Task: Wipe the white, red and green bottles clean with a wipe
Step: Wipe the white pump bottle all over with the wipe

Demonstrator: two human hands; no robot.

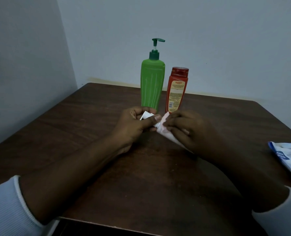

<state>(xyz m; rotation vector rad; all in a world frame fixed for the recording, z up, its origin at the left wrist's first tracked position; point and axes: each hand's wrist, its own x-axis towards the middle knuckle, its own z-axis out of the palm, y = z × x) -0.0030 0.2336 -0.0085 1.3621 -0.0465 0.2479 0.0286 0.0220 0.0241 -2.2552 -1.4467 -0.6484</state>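
A tall green pump bottle [152, 82] stands upright at the middle back of the dark wooden table [73, 120]. Just to its right is a shorter red bottle [176, 90] with its back label facing me. In front of them my left hand [134, 127] grips the cap end of a small white bottle [146, 115], mostly hidden by my fingers. My right hand [189, 132] holds a white wipe [164, 129] wrapped round the bottle's other end. Both hands hover low over the table's centre.
A blue and white wipes packet [289, 157] lies at the table's right edge. Pale walls meet in a corner behind the table at the left. My white sleeves [8, 206] show at the bottom corners.
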